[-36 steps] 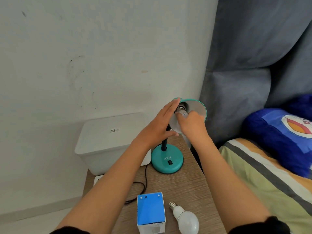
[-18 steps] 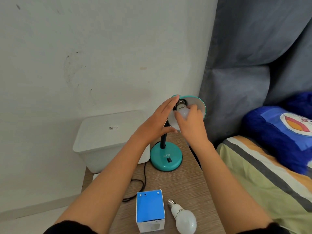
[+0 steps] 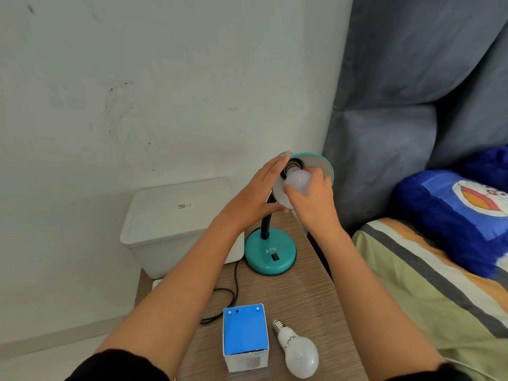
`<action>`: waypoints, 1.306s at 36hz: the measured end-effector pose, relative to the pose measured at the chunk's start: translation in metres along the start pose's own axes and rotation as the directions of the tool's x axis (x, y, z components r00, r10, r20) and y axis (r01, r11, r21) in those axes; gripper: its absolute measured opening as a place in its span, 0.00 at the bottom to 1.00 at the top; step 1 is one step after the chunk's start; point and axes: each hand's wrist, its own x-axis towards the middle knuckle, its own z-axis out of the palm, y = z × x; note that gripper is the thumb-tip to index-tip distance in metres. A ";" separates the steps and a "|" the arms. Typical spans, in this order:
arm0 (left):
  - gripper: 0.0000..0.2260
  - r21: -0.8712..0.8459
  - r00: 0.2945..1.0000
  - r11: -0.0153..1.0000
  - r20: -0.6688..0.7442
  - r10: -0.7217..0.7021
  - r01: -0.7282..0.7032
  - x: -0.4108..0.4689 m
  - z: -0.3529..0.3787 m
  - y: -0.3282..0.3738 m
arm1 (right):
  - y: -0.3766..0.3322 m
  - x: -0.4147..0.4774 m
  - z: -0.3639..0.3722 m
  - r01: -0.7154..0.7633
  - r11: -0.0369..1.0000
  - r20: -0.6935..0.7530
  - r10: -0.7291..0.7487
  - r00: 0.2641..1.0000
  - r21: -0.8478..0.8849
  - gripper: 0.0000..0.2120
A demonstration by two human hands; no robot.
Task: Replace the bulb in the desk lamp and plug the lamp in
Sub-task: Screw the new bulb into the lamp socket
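Observation:
A teal desk lamp stands at the back of the wooden bedside table, its round base [image 3: 270,251] bearing a black switch. Its shade [image 3: 320,165] faces me. My left hand [image 3: 257,195] holds the shade's left edge, fingers extended along it. My right hand [image 3: 313,199] grips a white bulb [image 3: 298,178] whose screw base sits at the socket inside the shade. A second white bulb [image 3: 298,350] lies loose on the table near me, beside a blue and white bulb box [image 3: 245,335]. The lamp's black cord [image 3: 228,292] loops over the table's left side; its plug is hidden.
A white lidded storage bin [image 3: 176,218] sits left of the lamp against the wall. A bed with a striped cover [image 3: 428,292] and a blue cartoon pillow [image 3: 461,213] lies right of the table [image 3: 305,298]. A grey padded headboard [image 3: 406,105] rises behind.
My right hand has turned around the bulb at the socket, so more of the white globe shows now. The left hand stays on the shade. The camera view shifted slightly.

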 end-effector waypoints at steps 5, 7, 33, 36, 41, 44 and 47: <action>0.44 0.006 1.000 1.000 -0.003 0.000 0.000 0.000 -0.001 0.000 | 0.003 -0.008 0.000 -0.009 0.995 -0.127 0.022 0.992 0.099 0.23; 0.44 0.002 1.000 1.000 -0.005 0.002 -0.002 0.000 -0.001 0.000 | 0.005 -0.010 0.001 0.010 0.996 -0.130 0.001 0.991 0.086 0.23; 0.44 0.001 1.000 1.000 -0.011 -0.023 0.023 -0.002 -0.002 0.003 | 0.004 -0.006 0.001 0.007 0.998 -0.160 0.002 0.987 0.057 0.28; 0.44 0.002 1.000 1.000 -0.004 -0.025 0.025 -0.001 -0.001 0.002 | 0.006 -0.005 0.005 0.000 1.000 -0.181 0.005 0.983 0.028 0.29; 0.43 0.012 1.000 1.000 -0.013 -0.014 0.014 -0.002 -0.002 0.001 | 0.005 -0.001 0.006 -0.169 0.980 -0.141 0.183 0.973 0.107 0.32; 0.44 0.011 1.000 1.000 -0.010 -0.017 0.017 -0.003 -0.003 0.002 | 0.002 0.000 0.004 -0.139 0.986 -0.127 0.150 0.980 0.090 0.30; 0.44 0.006 1.000 1.000 -0.002 -0.023 0.023 -0.004 -0.004 0.004 | -0.001 -0.005 0.004 -0.055 0.996 -0.092 0.061 0.994 0.069 0.35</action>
